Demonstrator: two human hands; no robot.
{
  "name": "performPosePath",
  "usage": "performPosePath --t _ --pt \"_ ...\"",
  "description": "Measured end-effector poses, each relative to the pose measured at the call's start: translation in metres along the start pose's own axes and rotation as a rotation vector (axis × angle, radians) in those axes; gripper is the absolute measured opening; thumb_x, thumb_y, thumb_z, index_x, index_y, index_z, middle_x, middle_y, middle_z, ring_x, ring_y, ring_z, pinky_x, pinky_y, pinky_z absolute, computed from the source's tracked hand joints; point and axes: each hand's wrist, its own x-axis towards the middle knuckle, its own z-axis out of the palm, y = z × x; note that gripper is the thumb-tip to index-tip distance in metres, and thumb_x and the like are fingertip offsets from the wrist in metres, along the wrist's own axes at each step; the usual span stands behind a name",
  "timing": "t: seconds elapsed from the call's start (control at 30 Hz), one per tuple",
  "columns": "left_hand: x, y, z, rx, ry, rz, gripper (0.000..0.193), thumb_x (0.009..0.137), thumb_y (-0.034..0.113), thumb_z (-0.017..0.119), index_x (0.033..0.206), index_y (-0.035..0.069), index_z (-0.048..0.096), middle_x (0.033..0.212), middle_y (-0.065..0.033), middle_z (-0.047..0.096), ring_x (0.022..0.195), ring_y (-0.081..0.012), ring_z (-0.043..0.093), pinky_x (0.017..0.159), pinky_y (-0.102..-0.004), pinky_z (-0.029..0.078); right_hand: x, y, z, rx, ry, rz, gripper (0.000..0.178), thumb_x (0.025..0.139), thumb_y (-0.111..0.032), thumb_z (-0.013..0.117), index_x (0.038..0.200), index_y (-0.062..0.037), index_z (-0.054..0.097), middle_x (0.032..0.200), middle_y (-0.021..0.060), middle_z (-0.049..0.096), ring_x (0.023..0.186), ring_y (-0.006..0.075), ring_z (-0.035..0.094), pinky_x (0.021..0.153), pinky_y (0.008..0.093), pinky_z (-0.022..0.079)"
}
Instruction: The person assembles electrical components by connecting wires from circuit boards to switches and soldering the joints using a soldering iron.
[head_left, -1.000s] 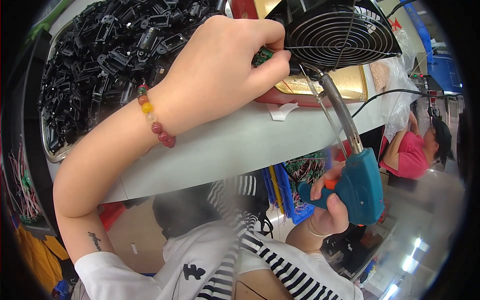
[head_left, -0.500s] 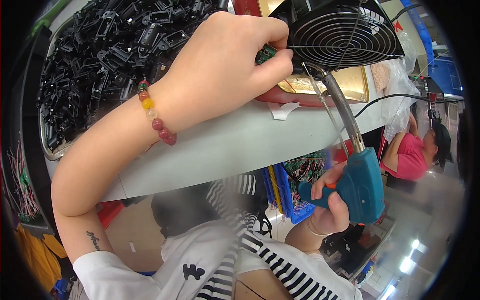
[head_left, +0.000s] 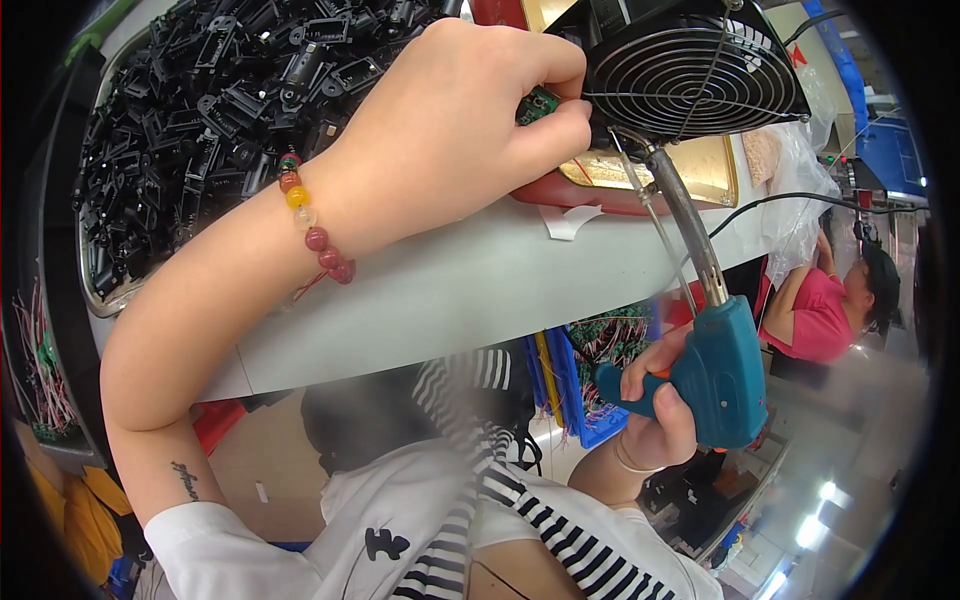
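My left hand (head_left: 470,125) is closed, its thumb and fingers pinching a small green circuit board (head_left: 537,104) in front of the fan. Part of that board is hidden behind the fingers. My right hand (head_left: 660,388) grips the handle of a teal soldering gun (head_left: 728,375), fingers wrapped round it. The gun's metal barrel (head_left: 690,215) points up and away, and its tip is close by the left fingertips; whether it touches the board I cannot tell. A thin guide tube (head_left: 650,205) runs alongside the barrel.
A black fan (head_left: 695,85) with a wire grille stands beyond the hands, over a red and gold tin (head_left: 690,170). At the left a tray (head_left: 97,290) holds a heap of black plastic holders. Blue bins (head_left: 600,425) hold wired boards below the table edge. Another person (head_left: 825,310) sits at right.
My left hand has shifted very slightly to the right with the circuit board. The right hand and soldering gun have hardly moved.
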Motion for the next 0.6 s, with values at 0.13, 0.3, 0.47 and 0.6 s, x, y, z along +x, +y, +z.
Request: performPosePath --t 0.13,0.3,0.47,0.6 --pt "0.0 -0.0004 0.0002 0.0 -0.004 -0.005 0.018 0.085 0.018 0.065 0.08 0.0 0.065 0.065 -0.0075 0.063 0.057 -0.0136 0.06 0.054 -0.0257 0.047 0.0005 -0.0002 -0.0016 -0.033 -0.02 0.004 0.059 0.075 -0.001 0.072 0.128 0.0089 0.048 0.108 0.0177 0.06 0.065 0.0206 0.059 0.055 0.0319 0.046" --pt "0.0003 -0.0011 0.0 -0.009 -0.016 -0.012 0.018 0.084 0.017 0.065 0.08 0.0 0.065 0.064 -0.0075 0.063 0.057 -0.013 0.06 0.054 -0.0251 0.047 0.0016 -0.0013 -0.0025 -0.018 -0.05 -0.003 0.061 0.075 0.0 0.073 0.13 0.0082 0.046 0.11 0.0186 0.06 0.065 0.0207 0.059 0.055 0.0314 0.047" --pt "0.0011 0.0005 -0.0016 -0.008 -0.025 -0.007 0.018 0.084 0.017 0.065 0.08 0.0 0.065 0.064 -0.0075 0.063 0.057 -0.0129 0.06 0.055 -0.0248 0.047 0.0007 0.0005 0.0028 -0.197 0.043 -0.059 0.06 0.074 -0.008 0.068 0.126 0.0101 0.045 0.098 0.0195 0.056 0.057 0.0202 0.056 0.047 0.0284 0.045" --pt "0.0004 0.0047 -0.0034 -0.096 -0.038 -0.067 0.018 0.084 0.017 0.065 0.08 0.0 0.066 0.064 -0.0077 0.063 0.058 -0.0134 0.061 0.056 -0.0252 0.047 0.0022 0.0002 0.0001 -0.069 -0.052 -0.046 0.063 0.075 0.0 0.074 0.131 0.0075 0.046 0.11 0.0194 0.062 0.067 0.0211 0.059 0.054 0.0318 0.047"
